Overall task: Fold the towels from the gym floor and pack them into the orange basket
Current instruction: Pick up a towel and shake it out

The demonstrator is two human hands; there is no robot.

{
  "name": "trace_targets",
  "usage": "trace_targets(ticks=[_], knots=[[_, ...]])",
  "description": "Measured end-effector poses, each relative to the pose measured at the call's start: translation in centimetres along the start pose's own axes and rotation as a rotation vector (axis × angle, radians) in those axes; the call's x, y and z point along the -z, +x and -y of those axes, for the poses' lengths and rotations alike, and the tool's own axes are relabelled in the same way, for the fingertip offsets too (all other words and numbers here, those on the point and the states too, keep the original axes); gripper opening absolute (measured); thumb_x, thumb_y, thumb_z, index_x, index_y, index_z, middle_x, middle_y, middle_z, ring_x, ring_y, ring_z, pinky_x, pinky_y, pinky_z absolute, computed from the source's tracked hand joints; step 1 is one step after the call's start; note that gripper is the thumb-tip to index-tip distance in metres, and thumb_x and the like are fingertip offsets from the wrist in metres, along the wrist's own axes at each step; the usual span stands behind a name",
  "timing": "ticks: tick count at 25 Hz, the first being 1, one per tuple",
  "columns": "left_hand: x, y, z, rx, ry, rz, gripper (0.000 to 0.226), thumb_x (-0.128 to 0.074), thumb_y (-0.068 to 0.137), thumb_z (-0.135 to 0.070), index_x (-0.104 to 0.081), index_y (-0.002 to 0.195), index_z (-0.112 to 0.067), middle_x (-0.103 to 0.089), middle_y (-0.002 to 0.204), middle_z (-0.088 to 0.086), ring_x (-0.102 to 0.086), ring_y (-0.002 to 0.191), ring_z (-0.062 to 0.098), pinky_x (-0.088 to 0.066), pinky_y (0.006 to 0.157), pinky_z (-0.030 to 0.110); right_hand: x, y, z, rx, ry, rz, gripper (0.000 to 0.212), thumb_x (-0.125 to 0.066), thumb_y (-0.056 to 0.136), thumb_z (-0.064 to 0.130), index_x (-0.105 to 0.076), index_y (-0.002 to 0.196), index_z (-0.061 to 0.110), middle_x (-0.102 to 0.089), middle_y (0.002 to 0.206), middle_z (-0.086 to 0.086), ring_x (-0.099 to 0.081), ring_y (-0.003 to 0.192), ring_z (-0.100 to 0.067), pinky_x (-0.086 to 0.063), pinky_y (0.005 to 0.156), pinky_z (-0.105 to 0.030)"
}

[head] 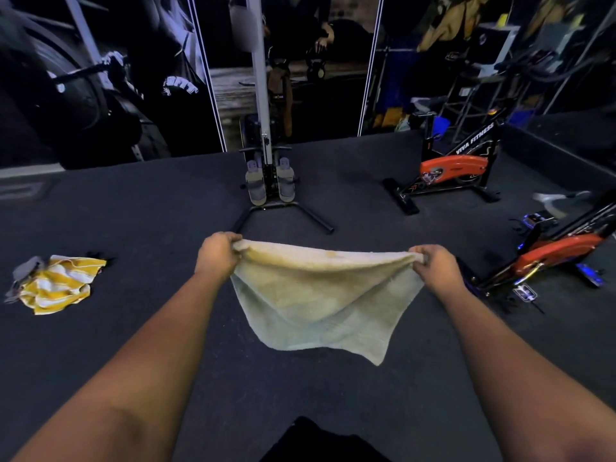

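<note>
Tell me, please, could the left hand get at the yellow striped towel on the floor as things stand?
Probably not yet: the left hand has its grip on a corner of the pale towel, and the yellow striped towel lies well off to its left. The floor between is unobstructed.

Both arms reach forward, and each hand grips one top corner of a pale cream towel (320,295). The left hand (217,255) curls its fingers round one corner, and the right hand (433,265) pinches the other. Between the two grips the top edge sags a little, and the cloth hangs below them in loose folds, doubled over, above the dark floor (133,221). Well off to the left of the left hand's grip, a crumpled yellow-and-white striped towel (58,284) lies on the floor. Beyond the grips stands a rowing machine (270,181), and to the right of the right hand's grip stand two orange exercise bikes (453,168).
</note>
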State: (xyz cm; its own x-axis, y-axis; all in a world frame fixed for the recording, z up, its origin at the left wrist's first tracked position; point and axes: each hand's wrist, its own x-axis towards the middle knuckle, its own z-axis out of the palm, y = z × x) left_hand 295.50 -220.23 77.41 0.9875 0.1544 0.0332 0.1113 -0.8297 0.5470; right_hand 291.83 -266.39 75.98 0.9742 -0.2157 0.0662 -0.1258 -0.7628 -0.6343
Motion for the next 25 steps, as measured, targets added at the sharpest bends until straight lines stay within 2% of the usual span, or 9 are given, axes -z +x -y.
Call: trace_targets(ticks=[3, 6, 8, 10, 13, 16, 18, 22, 25], knots=[[0.4, -0.5, 0.9, 0.005, 0.09, -0.116, 0.024, -0.07, 0.088, -0.016, -0.078, 0.111, -0.02, -0.074, 0.109, 0.008, -0.068, 0.099, 0.03, -0.057, 0.085, 0.041, 0.5, -0.5, -0.5, 0.009, -0.187, -0.103, 0.016, -0.071, 0.092, 0.015, -0.077, 0.107, 0.015, -0.066, 0.107, -0.009, -0.066, 0.094, -0.031, -0.053, 0.078, -0.038], [0.3, -0.7, 1.7, -0.024, 0.163, -0.143, 0.015, -0.074, 0.089, -0.024, -0.078, 0.103, -0.019, -0.063, 0.106, 0.007, -0.06, 0.102, 0.032, -0.052, 0.086, 0.044, 0.3, -0.6, -1.4, 0.044, -0.312, -0.148, 0.021, -0.075, 0.091, 0.027, -0.077, 0.102, 0.01, -0.061, 0.098, -0.011, -0.061, 0.093, -0.033, -0.048, 0.073, -0.036], [-0.4, -1.0, 1.9, -0.056, 0.029, -0.181, 0.014, -0.077, 0.088, -0.03, -0.077, 0.097, -0.019, -0.059, 0.11, 0.006, -0.055, 0.109, 0.03, -0.048, 0.093, 0.044, 0.0, -0.6, -1.7, 0.11, -0.198, -0.186, 0.021, -0.076, 0.091, 0.028, -0.076, 0.095, 0.008, -0.059, 0.098, -0.011, -0.056, 0.098, -0.029, -0.046, 0.082, -0.035], [-1.2, -1.7, 1.9, -0.017, -0.305, -0.191, 0.013, -0.077, 0.089, -0.028, -0.074, 0.091, -0.016, -0.066, 0.105, 0.005, -0.061, 0.1, 0.025, -0.052, 0.09, 0.045, -0.3, -1.2, -1.7, 0.078, 0.074, -0.188, 0.02, -0.073, 0.093, 0.029, -0.07, 0.085, 0.011, -0.062, 0.091, -0.007, -0.057, 0.088, -0.021, -0.047, 0.077, -0.032], [-2.5, -2.2, 2.5, 0.238, -0.543, -0.105, 0.025, -0.078, 0.088, -0.033, -0.07, 0.085, -0.009, -0.07, 0.083, 0.01, -0.064, 0.077, 0.028, -0.058, 0.077, 0.053, -0.8, -1.1, -2.0, -0.168, 0.166, -0.101, 0.037, -0.067, 0.096, 0.037, -0.062, 0.073, 0.009, -0.064, 0.069, -0.005, -0.062, 0.071, -0.027, -0.045, 0.061, -0.035], [-3.9, -2.5, 2.3, 0.439, -0.618, -0.078, 0.038, -0.083, 0.084, -0.03, -0.07, 0.091, 0.005, -0.072, 0.093, 0.026, -0.069, 0.081, 0.036, -0.059, 0.079, 0.055, -2.1, -1.3, -1.2, -0.376, 0.274, -0.028, 0.042, -0.069, 0.096, 0.034, -0.058, 0.068, 0.005, -0.061, 0.067, -0.014, -0.061, 0.069, -0.029, -0.049, 0.064, -0.04], [-5.4, -3.4, 1.0, 0.514, -0.747, -0.081, 0.03, -0.083, 0.085, -0.022, -0.07, 0.092, 0.004, -0.073, 0.096, 0.026, -0.068, 0.079, 0.031, -0.06, 0.078, 0.048, -4.0, -2.3, 0.1, -0.445, 0.381, -0.006, 0.036, -0.068, 0.097, 0.029, -0.059, 0.072, 0.004, -0.061, 0.072, -0.018, -0.06, 0.072, -0.028, -0.052, 0.066, -0.046], [-9.2, -7.5, -2.5, 0.419, -0.863, 0.077, 0.014, -0.07, 0.095, -0.011, -0.073, 0.099, 0.003, -0.076, 0.09, 0.015, -0.067, 0.081, 0.025, -0.054, 0.067, 0.03, -8.5, -6.2, 3.6, -0.313, 0.508, 0.06, 0.024, -0.068, 0.097, 0.019, -0.06, 0.079, 0.005, -0.062, 0.075, -0.012, -0.059, 0.072, -0.023, -0.049, 0.062, -0.039], [-11.6, -10.0, -4.6, 0.327, -0.834, 0.072, 0.011, -0.069, 0.096, -0.013, -0.073, 0.096, -0.003, -0.075, 0.092, 0.019, -0.067, 0.079, 0.024, -0.056, 0.072, 0.041, -11.0, -8.8, 6.2, -0.172, 0.574, 0.117, 0.026, -0.072, 0.095, 0.017, -0.063, 0.081, -0.004, -0.058, 0.068, -0.006, -0.051, 0.063, -0.013, -0.039, 0.054, -0.029]])
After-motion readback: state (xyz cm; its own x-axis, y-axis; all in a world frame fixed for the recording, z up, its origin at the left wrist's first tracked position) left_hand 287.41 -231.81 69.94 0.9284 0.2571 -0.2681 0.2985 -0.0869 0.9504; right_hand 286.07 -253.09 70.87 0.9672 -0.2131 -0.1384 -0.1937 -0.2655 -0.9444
